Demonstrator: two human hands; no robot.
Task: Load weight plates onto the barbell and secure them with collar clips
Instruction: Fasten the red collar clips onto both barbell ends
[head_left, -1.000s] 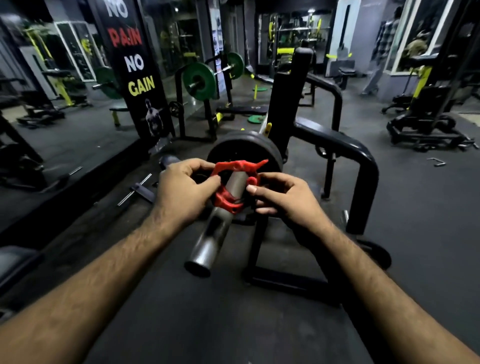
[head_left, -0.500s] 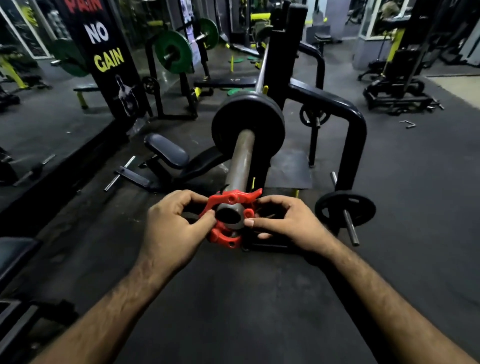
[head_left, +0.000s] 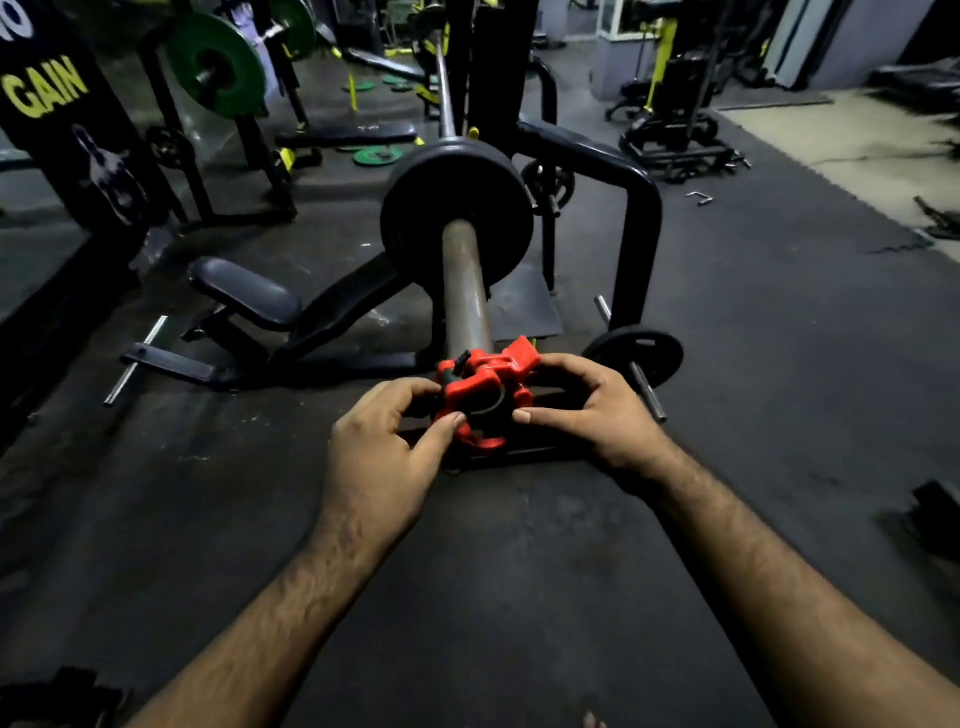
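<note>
sleeve (head_left: 466, 291) bare to plate (head_left: 457, 213) | rack post (head_left: 636, 249) right

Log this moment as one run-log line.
step: fit collar clip | left hand: gripping red collar clip | right hand: gripping clip | clip: at barbell sleeve end, apart from black plate

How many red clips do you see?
1. The red clip sits at the near end of the barbell sleeve, held by the left hand and right hand. Others may be hidden.

Head view, downward along barbell (head_left: 465, 291)
</note>
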